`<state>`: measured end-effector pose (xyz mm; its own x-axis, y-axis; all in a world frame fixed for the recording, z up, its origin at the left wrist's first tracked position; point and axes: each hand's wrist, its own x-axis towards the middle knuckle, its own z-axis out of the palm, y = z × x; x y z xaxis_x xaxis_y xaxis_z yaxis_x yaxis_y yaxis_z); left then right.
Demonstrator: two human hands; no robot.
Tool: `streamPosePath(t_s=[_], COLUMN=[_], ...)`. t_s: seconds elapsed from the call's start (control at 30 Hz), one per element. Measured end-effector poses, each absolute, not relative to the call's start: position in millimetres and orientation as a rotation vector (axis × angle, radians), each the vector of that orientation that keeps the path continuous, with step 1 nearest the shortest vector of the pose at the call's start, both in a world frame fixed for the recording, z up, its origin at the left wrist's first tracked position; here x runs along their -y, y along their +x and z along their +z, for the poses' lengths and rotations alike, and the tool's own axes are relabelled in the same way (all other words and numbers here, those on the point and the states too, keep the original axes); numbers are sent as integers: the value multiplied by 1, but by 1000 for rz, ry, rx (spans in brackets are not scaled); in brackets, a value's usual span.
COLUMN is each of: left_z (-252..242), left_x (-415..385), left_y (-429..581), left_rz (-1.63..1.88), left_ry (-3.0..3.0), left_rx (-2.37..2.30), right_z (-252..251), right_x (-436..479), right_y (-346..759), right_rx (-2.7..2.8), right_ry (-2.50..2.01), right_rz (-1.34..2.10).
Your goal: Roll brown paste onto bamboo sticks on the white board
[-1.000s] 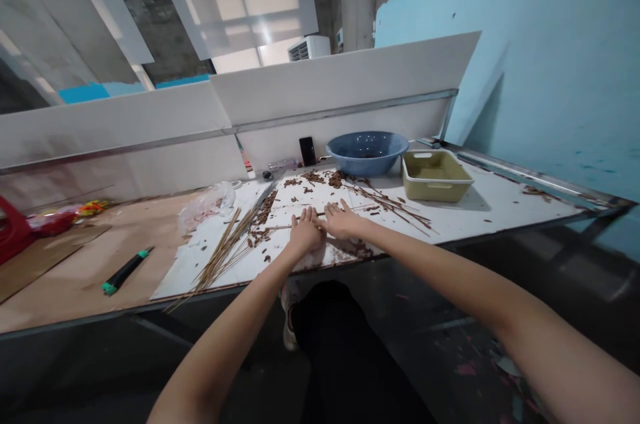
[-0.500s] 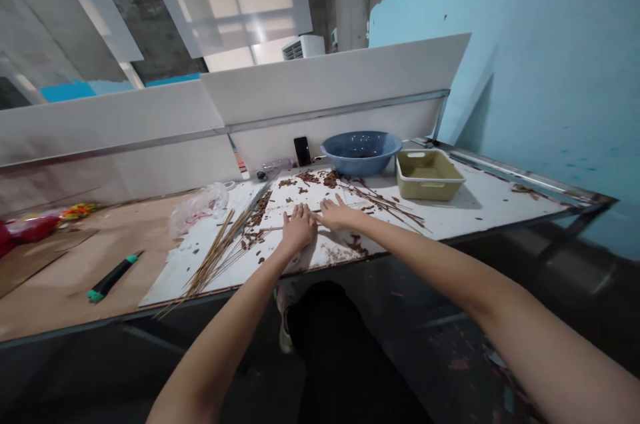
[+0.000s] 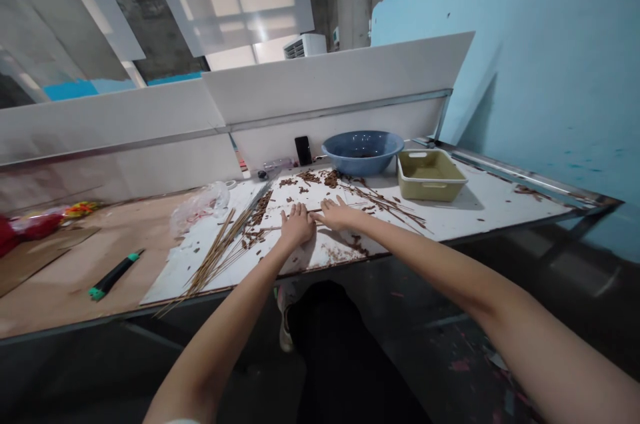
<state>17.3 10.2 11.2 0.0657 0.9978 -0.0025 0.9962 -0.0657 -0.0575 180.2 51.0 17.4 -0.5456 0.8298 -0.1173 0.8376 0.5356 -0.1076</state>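
Your left hand (image 3: 297, 225) and right hand (image 3: 340, 215) have drawn slightly apart, both spread flat and pinching nothing, over a thin wooden stick (image 3: 267, 228) on the white board (image 3: 173, 284). The board's front edge sits just below your palms; you have room rightward, toward the olive plastic tray (image 3: 430, 177).

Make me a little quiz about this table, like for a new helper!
1. True or false: the blue bowl stands between the black phone and the olive tray.
2. Which is nearer the pile of thin sticks: A, the left hand, or B, the right hand?
3. Fill in: both hands are over a ____ board.

Key: 1 true; 2 A; 3 white.
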Motion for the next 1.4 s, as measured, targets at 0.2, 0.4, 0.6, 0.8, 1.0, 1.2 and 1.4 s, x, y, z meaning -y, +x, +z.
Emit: streamPosePath(t_s=[0.2, 0.4, 0.6, 0.8, 1.0, 1.2, 1.4], left_z=[-11, 10, -3, 1, 3, -2, 6], left_x=[18, -8, 13, 3, 3, 9, -1], left_y=[12, 13, 8, 4, 5, -5, -2], left_rz=[19, 28, -8, -26, -31, -50, -92], left_ry=[-2264, -2225, -2219, -2216, -2190, -2208, -2175], left_rx=[2058, 2180, 2110, 2185, 2215, 2174, 2236], right_z=[-1, 15, 3, 13, 6, 0, 11], right_x=[-18, -43, -30, -37, -35, -29, -47], right_y=[191, 177, 189, 181, 186, 186, 178], right_rx=[-2780, -2690, -2796, -2713, -2772, -2747, -2715], right_ry=[1434, 1547, 1404, 1508, 1479, 1455, 1546], right_rz=[-200, -221, -128, -186, -86, -84, -144])
